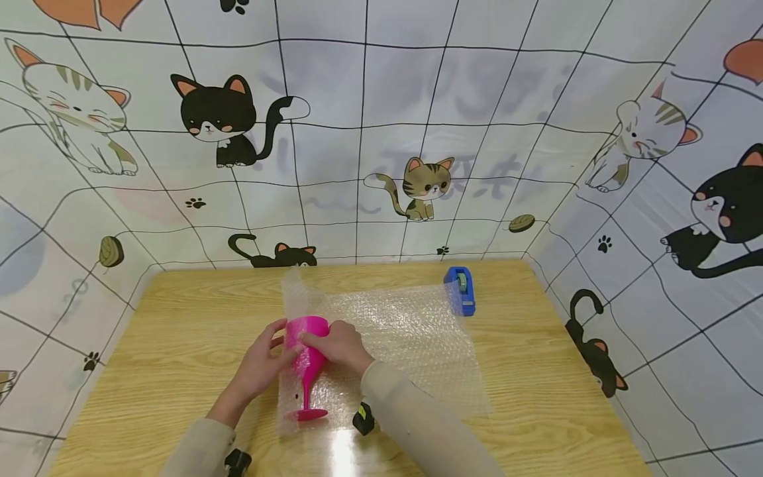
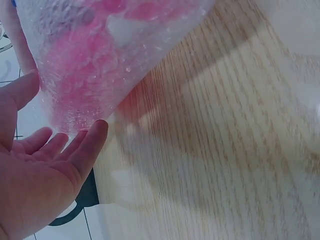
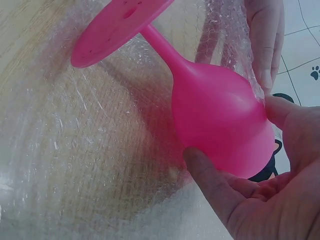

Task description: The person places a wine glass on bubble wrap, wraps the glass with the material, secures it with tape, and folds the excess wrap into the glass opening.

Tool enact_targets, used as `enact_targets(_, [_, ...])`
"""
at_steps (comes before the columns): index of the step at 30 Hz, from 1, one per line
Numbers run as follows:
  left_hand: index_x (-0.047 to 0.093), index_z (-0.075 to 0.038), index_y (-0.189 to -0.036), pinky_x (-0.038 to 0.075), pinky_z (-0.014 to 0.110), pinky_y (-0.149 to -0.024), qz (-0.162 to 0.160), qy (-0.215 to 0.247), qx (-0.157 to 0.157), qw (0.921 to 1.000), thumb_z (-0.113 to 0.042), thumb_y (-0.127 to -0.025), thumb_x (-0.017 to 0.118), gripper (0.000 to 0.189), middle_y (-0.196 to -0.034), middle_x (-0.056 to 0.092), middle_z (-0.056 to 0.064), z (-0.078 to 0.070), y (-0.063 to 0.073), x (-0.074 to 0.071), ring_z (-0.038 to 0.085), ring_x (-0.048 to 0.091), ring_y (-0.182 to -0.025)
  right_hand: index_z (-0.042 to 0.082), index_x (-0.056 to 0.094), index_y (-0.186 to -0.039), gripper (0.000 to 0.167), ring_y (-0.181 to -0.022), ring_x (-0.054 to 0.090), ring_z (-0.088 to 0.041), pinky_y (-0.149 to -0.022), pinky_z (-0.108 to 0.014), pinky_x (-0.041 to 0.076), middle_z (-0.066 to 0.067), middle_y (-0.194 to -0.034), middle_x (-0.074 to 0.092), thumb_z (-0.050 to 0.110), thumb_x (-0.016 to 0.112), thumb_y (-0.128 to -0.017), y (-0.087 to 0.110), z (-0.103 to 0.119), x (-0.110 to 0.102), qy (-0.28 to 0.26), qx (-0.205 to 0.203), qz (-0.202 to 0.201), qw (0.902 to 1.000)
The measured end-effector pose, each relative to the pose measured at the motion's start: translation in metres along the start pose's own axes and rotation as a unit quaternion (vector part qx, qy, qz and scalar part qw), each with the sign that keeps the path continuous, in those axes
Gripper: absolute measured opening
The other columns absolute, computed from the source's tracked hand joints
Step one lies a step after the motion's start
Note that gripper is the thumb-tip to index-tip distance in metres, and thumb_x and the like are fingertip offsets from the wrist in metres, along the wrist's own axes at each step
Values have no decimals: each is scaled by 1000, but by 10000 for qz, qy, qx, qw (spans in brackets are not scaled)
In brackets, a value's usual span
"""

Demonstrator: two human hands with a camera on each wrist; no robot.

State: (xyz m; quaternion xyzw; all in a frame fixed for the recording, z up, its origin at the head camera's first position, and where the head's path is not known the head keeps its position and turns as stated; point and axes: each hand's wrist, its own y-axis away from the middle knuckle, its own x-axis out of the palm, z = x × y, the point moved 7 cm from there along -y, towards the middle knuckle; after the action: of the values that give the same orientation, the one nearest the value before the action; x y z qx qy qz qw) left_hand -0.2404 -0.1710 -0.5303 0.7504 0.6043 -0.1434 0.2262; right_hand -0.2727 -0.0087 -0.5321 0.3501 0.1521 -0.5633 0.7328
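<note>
A bright pink wine goblet (image 1: 312, 364) lies on its side over the left part of a sheet of clear bubble wrap (image 1: 411, 351), its foot toward me. My right hand (image 1: 344, 344) grips the goblet's bowl (image 3: 222, 120), with the thumb on the upper side. On the other side, my left hand (image 1: 262, 368) holds the wrap's left edge up against the bowl, thumb and fingers either side of it. Through that raised layer of bubble wrap (image 2: 80, 75) the pink shows blurred in the left wrist view. The goblet's foot (image 3: 120, 30) sticks out uncovered in the right wrist view.
A blue tape dispenser (image 1: 460, 291) stands at the back right, by the far corner of the wrap. The wooden table (image 1: 524, 371) ends at a cat-printed cloth (image 1: 334, 152) hanging behind it and at both sides.
</note>
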Motion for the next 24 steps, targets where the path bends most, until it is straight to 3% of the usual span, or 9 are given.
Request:
enact_targets(7, [30, -8, -149, 50, 51, -99, 41, -155, -27, 9999, -37, -91, 68, 75, -154, 31, 21, -1, -2, 0, 47, 41, -135, 3, 64, -99, 61, -70, 57, -15, -59, -26, 48, -3, -83, 63, 61, 66, -80, -2, -4, 1, -64, 50, 71, 9999])
enact_targets(12, [29, -15, -151, 53, 49, -96, 194, -92, -36, 9998, -36, -88, 71, 79, -157, 28, 17, -1, -3, 3, 49, 42, -134, 1, 66, -108, 62, -75, 60, -15, -66, -28, 52, -4, -88, 67, 58, 66, -83, 0, -5, 0, -255, -13, 180, 9995])
enact_targets(24, [36, -20, -150, 53, 50, -95, 321, -94, 488, 9982, -29, -88, 72, 72, -155, 32, 15, -11, -4, 8, 50, 42, -132, 4, 66, -91, 48, -70, 62, -19, -58, -24, 50, -5, -77, 64, 52, 64, -88, 1, -6, -1, -533, -201, 495, 9972])
